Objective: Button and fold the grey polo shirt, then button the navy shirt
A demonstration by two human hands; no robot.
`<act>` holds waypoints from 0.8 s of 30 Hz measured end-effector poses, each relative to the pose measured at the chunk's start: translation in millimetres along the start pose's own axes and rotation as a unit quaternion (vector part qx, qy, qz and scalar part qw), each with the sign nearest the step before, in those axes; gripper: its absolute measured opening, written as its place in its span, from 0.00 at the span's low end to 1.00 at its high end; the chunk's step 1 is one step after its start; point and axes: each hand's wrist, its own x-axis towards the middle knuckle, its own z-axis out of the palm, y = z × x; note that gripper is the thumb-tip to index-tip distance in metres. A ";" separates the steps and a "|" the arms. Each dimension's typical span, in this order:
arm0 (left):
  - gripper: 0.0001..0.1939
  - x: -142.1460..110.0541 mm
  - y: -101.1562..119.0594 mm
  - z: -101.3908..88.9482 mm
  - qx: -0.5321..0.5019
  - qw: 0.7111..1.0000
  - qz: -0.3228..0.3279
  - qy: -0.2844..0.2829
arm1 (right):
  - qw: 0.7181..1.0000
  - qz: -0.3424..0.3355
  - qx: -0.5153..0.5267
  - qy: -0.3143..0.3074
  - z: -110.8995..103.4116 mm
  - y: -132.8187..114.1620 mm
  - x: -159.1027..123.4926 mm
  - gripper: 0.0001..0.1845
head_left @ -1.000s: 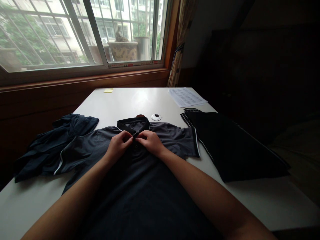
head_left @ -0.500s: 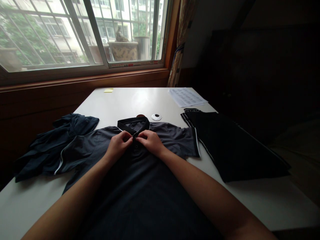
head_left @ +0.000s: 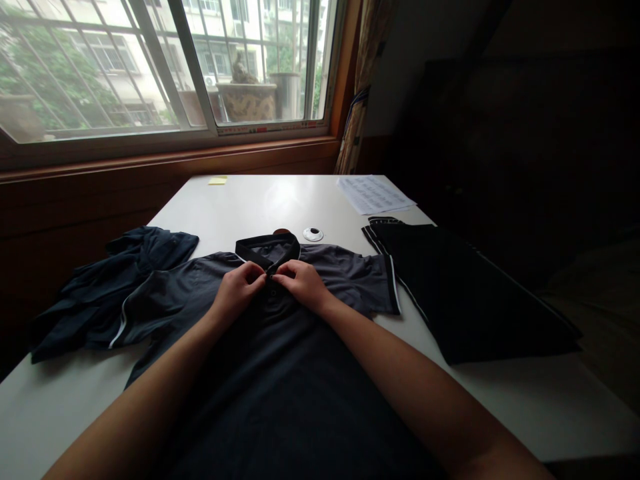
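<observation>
A dark grey polo shirt (head_left: pixel 300 373) lies face up across the white table (head_left: pixel 240 203), its collar (head_left: pixel 253 252) toward the window and its sleeves spread. Just below the collar, my left hand (head_left: pixel 241 285) pinches the front placket from the left. Opposite it, my right hand (head_left: pixel 302 281) pinches the placket from the right, thumb and finger almost meeting the left ones. Whether a button is between the fingertips is hidden. One small button (head_left: pixel 273 293) shows on the placket under my fingers.
Crumpled dark clothing (head_left: pixel 150 250) lies at the left, touching the shirt's sleeve. Folded black garments (head_left: pixel 465 293) with white edging are at the right. Beyond the collar sit a round white object (head_left: pixel 313 234) and a brown one (head_left: pixel 281 231). Printed sheets (head_left: pixel 375 193) and a yellow note (head_left: pixel 217 181) lie farther back.
Both hands stay at the placket in nearly the same pinch. Only a very slight shift of the view shows; the clothes lie as before.
</observation>
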 end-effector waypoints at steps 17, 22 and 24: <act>0.11 0.9 -0.6 -1.3 -0.037 0.999 0.004 -0.022 | 1.000 -0.013 0.006 -0.002 0.9 2.9 -0.7 0.04; 0.11 1.7 -1.1 -1.4 -0.033 0.999 -0.001 -0.025 | 1.000 -0.014 0.011 0.007 0.9 2.5 -1.1 0.04; 0.11 1.8 -1.3 -1.4 -0.032 0.999 -0.005 -0.024 | 1.000 -0.013 0.011 0.021 0.5 2.3 -1.0 0.03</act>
